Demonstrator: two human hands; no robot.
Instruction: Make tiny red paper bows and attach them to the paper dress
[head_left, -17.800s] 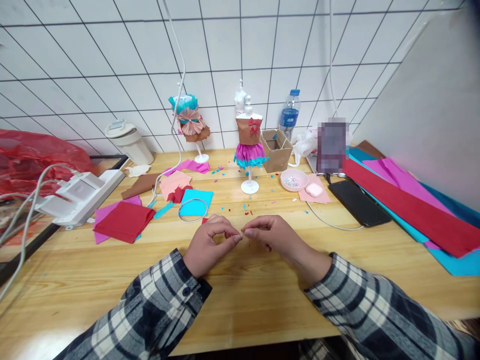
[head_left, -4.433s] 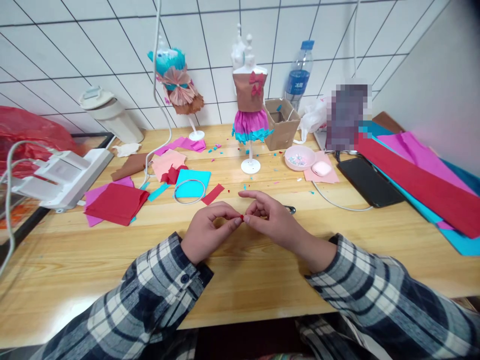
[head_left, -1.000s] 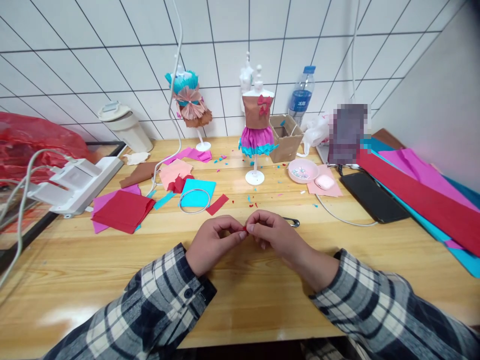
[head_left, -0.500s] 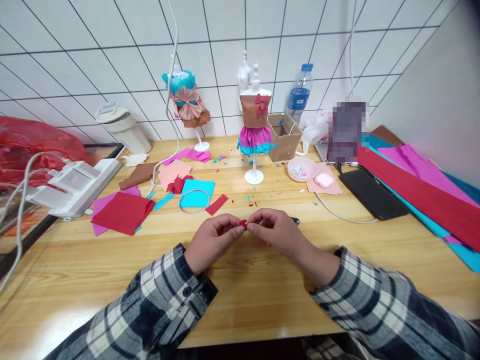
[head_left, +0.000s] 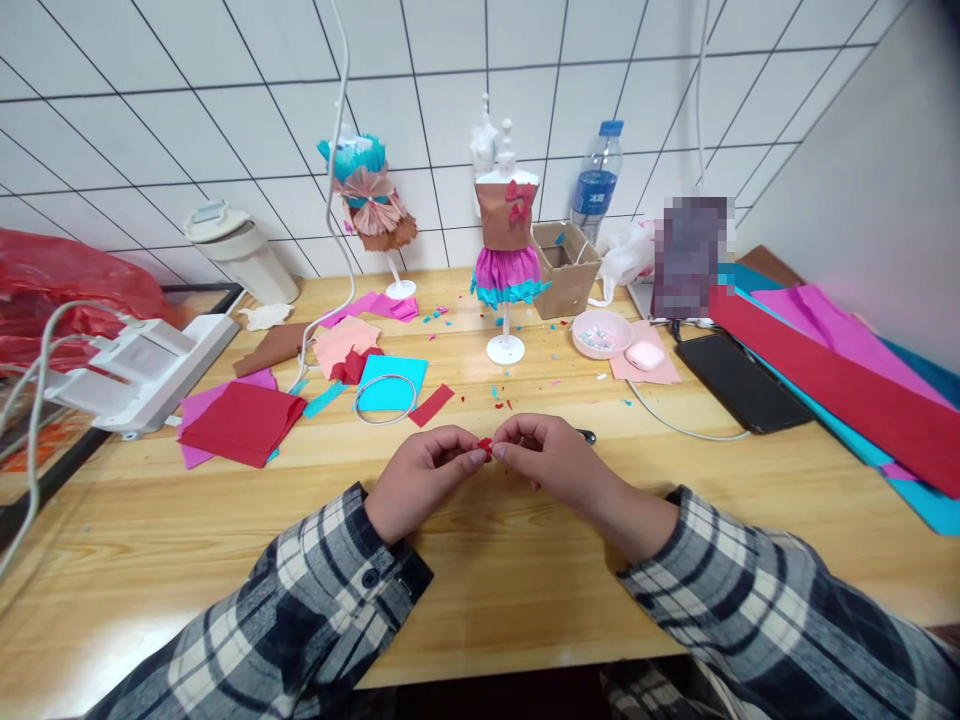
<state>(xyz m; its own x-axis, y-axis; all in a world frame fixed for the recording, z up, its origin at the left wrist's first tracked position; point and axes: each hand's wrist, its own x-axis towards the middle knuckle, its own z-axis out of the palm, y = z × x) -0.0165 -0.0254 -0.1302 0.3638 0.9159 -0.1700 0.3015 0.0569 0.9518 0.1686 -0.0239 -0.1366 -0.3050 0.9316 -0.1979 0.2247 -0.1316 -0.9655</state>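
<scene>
In front of the brown-bodiced dress form, the left hand and right hand fingertip-pinch a small red paper piece.

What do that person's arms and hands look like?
The left hand and right hand are bare, without gloves. The left sleeve and right sleeve are plaid, in black, grey and cream, and the left one shows a round dark button.
</scene>
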